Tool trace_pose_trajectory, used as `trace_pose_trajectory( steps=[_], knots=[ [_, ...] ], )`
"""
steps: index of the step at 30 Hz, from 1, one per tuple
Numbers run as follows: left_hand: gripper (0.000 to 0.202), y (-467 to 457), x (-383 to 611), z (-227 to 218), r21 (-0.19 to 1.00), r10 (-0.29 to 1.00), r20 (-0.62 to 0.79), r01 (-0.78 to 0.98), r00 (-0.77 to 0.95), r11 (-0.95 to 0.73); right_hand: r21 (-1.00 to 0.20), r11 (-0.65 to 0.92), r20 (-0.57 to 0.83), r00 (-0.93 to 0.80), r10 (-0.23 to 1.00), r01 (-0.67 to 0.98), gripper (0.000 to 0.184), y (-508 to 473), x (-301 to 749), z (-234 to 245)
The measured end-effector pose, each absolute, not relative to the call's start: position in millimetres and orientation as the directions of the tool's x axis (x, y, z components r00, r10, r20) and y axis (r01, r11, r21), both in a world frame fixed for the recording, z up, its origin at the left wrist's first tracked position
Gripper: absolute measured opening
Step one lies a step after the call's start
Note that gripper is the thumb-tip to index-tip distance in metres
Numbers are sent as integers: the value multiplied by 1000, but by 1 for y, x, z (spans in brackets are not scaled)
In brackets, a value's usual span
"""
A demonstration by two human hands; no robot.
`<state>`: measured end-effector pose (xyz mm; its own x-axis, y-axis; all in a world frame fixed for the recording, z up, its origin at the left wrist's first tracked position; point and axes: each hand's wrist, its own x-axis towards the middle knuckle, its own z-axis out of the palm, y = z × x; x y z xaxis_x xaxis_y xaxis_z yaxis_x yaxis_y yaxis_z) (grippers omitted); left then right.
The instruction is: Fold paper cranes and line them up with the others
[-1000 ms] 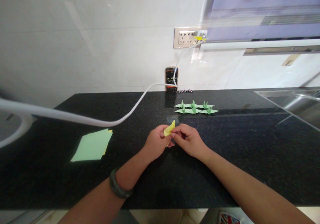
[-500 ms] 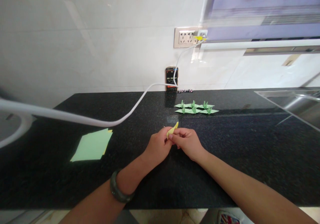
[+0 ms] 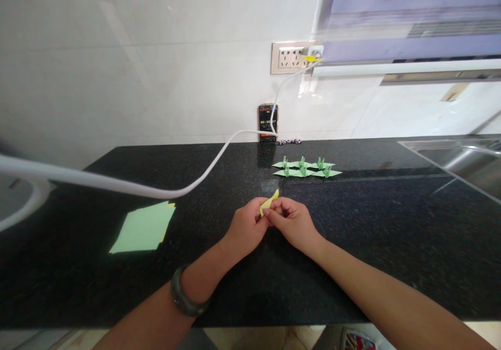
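Note:
Between my fingers, above the dark countertop, is a small folded piece of yellow paper (image 3: 269, 202), narrow and pointed at its far end. My left hand (image 3: 247, 224) grips it from the left, a bangle on that wrist. Pinching its near end, my right hand (image 3: 294, 221) has the thumb pressed on the paper; several fingertips are hidden behind it. Beyond my hands, several green paper cranes (image 3: 303, 170) stand in two rows. A stack of green paper sheets (image 3: 143, 229), with yellow edges peeking out, lies to the left.
A phone (image 3: 268, 123) showing a running timer leans against the tiled wall. A white cable (image 3: 172, 193) arches across the left side, up to the wall socket (image 3: 289, 58). At the far right is a metal sink (image 3: 469, 162). The black countertop (image 3: 250, 303) ends near my body.
Both hands keep hold of the yellow paper in nearly the same place. My right fingers have shifted very slightly, and the view has moved a touch.

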<state>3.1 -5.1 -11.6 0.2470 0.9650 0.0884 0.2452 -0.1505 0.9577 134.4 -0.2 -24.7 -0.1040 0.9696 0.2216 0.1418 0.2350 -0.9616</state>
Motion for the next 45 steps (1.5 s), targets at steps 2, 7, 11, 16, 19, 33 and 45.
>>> trace_pose_trajectory(
  steps=[2, 7, 11, 16, 19, 33, 45],
  knots=[
    [24, -5, 4, -12, 974, 967, 74, 191, 242, -123, -958, 244, 231, -102, 968, 150, 11, 0, 134, -27],
    [22, -2, 6, -15, 997, 951, 55, 34, 303, -69, -953, 262, 258, -47, 965, 149, 13, 0, 135, -29],
    [31, 1, 5, -12, 994, 935, -15, -94, 353, 52, -964, 265, 265, -4, 964, 30, 33, 4, 137, -26],
    [42, 1, 2, -5, 988, 937, -43, -125, 347, 92, -975, 216, 205, -158, 966, 56, 18, 7, 141, -23],
    [39, 2, 2, -5, 986, 929, -48, -129, 367, 101, -977, 208, 198, -159, 967, 50, 19, 7, 143, -21],
    [37, 7, -2, -12, 953, 948, -116, -237, 297, 191, -969, 234, 220, -154, 963, 76, 23, 6, 144, -21],
    [32, 7, -2, -15, 967, 953, -74, -212, 293, 141, -978, 200, 191, -142, 971, 52, 23, 7, 144, -21]
  ],
)
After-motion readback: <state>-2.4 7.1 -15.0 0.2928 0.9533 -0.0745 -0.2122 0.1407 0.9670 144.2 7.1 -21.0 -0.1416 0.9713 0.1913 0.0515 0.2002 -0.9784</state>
